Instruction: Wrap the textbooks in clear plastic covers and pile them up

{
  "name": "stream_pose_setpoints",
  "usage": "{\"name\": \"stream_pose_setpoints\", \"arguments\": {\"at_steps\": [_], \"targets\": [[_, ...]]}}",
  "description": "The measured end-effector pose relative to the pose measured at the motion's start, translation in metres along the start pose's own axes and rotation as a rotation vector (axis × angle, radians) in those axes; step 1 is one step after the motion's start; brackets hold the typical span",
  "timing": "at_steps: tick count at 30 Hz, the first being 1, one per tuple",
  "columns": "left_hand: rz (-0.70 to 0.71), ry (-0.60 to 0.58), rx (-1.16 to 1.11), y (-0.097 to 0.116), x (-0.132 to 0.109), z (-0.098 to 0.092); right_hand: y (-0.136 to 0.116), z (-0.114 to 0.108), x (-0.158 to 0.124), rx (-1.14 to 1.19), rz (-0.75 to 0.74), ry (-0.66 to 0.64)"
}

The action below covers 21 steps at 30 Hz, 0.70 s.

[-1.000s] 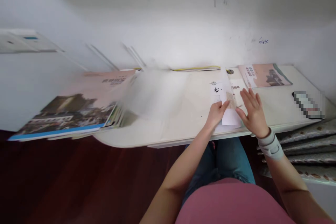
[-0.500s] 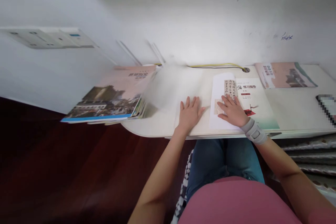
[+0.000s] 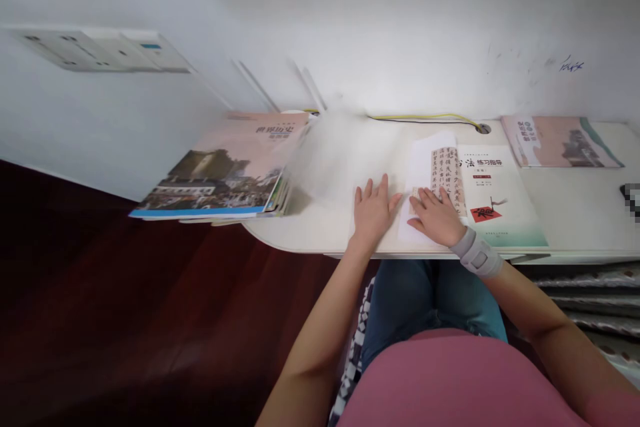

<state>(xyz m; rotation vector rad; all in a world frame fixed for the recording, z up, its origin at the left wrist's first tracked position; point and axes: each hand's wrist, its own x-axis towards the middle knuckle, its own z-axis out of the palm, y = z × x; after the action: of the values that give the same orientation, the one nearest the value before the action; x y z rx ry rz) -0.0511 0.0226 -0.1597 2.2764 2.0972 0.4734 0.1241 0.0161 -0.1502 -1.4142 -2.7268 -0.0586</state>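
Observation:
My left hand (image 3: 373,210) lies flat and open on a pale, see-through sheet (image 3: 350,160) spread on the white desk (image 3: 565,197). My right hand (image 3: 437,215), with a grey band at the wrist, rests flat with its fingers apart on a white paper strip bearing columns of brown calligraphy (image 3: 434,177). That strip lies over the left edge of a pale green calligraphy workbook (image 3: 495,193). Both hands sit side by side near the desk's front edge.
A stack of textbooks with a building photo on top (image 3: 225,170) overhangs the desk's left end. Another pink textbook (image 3: 560,140) lies at the back right. A yellow cable (image 3: 425,119) runs along the wall. A dark phone (image 3: 631,195) sits at the right edge.
The folded paper strip was laid flat on the workbook. My left hand moved left onto the pale sheet and my right hand came down flat on the strip. The view has drifted left.

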Motion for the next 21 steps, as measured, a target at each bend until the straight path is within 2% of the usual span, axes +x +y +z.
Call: {"name": "stream_pose_setpoints", "arguments": {"at_steps": [7,13,21], "targets": [[0.062,0.061,-0.065,-0.004,-0.001,0.001,-0.004,0.002,-0.001,-0.016,0.006,-0.022],[0.222,-0.035,-0.055,-0.010,-0.004,0.009,0.006,0.003,-0.003,-0.029,0.042,-0.048],[0.196,-0.022,-0.130,-0.009,-0.002,0.005,0.007,0.003,-0.007,-0.030,0.032,-0.061]]}}
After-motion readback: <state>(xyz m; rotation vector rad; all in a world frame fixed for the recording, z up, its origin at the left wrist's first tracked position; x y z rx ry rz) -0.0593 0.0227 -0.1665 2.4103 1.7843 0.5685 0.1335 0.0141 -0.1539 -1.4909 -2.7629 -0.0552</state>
